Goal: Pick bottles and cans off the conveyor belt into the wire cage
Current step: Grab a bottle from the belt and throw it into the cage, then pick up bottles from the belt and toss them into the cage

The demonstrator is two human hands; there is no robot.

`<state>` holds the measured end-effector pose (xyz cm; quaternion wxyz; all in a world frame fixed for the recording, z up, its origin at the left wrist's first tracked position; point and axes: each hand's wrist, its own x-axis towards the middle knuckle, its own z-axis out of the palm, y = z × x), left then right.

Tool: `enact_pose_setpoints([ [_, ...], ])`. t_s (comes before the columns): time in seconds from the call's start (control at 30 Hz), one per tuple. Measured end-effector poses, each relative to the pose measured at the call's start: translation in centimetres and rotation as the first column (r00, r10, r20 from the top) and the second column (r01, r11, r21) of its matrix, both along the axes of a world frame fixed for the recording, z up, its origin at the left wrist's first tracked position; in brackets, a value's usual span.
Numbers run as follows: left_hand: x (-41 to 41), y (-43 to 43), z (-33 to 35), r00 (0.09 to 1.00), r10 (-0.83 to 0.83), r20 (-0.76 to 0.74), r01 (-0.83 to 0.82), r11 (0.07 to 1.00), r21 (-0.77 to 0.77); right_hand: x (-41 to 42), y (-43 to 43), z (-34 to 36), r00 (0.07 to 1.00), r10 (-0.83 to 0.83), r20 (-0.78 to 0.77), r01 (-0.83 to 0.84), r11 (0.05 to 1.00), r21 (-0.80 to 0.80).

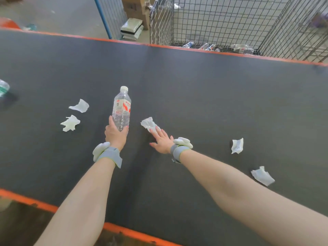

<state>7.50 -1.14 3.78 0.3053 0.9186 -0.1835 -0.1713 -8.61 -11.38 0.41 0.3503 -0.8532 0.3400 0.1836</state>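
Crumpled white scraps (pixel 71 123), cardboard box (pixel 136 9), stacked white packs (pixel 132 28)

Clear bottle (pixel 122 107) with a white cap and red label, held by its base in the left hand (pixel 115 134) over the dark belt (pixel 195 96), cap pointing away, and the cage (pixel 230 23) past the far edge has a few bottles (pixel 209 47) lying inside.
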Motion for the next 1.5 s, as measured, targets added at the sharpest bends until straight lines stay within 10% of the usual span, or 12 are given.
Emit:
enact_pose_setpoints([
  [0.23, 2.4, 3.9, -0.5, 0.996, 0.087, 0.004, -0.087, 0.994, 0.059, -1.7, 0.4, -1.3, 0.947, -0.283, -0.153, 0.247, 0.943, -0.222],
  [0.47, 3.0, 5.4, 0.1, 0.992, 0.129, 0.002, -0.129, 0.991, 0.026, 4.7, 2.3, 1.5, 0.999, -0.031, 0.036, 0.037, 0.983, -0.183],
  [0.7, 4.5, 9.0, -1.9, 0.976, 0.209, -0.059, -0.207, 0.978, 0.040, 7.4, 5.6, -0.1, 0.971, 0.220, -0.097, -0.238, 0.933, -0.269],
  [0.93, 3.0, 7.9, -1.6, 0.957, 0.227, -0.181, -0.239, 0.970, -0.047, 2.5, 4.3, 0.4, 0.971, -0.034, -0.238, -0.083, 0.882, -0.464],
  [1.5, 5.1, 8.3, 1.4, 0.962, 0.233, -0.144, -0.256, 0.952, -0.167, 5.1, 4.8, 3.4, 0.991, -0.134, -0.027, 0.129, 0.980, -0.151],
])
